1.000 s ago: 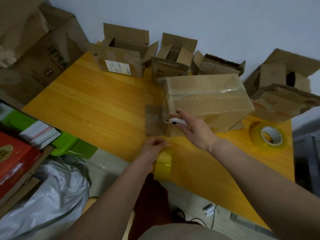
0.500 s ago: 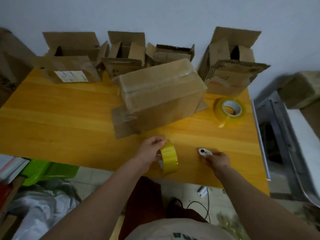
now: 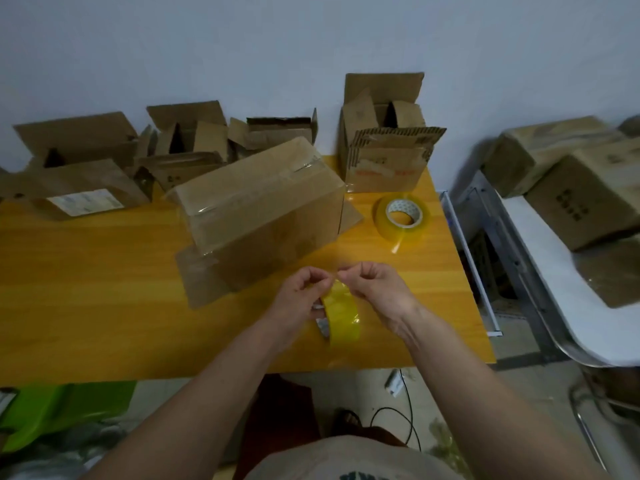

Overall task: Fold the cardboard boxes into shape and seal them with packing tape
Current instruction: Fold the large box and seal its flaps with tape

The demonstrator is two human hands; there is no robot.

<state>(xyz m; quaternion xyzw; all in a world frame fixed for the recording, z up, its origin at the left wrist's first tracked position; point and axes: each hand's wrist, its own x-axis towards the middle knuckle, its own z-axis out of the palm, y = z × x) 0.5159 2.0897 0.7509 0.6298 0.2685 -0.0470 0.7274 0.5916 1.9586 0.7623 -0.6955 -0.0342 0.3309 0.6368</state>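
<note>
Your left hand [image 3: 299, 296] grips a yellow tape roll [image 3: 341, 315] upright over the near edge of the wooden table [image 3: 104, 289]; your right hand [image 3: 375, 289] pinches at its top rim — fingertips curled; the taped cardboard box [image 3: 263, 206] lies just beyond, a second tape roll [image 3: 401, 216] flat to its right; open boxes [image 3: 384, 133] line the far wall.

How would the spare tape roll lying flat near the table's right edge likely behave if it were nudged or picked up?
The spare tape roll lies flat on its side, so a nudge would probably slide it across the table, not roll it. Stood on edge, it would likely roll. A loose tape end trails toward the front, so it may stick or drag when lifted.
</note>
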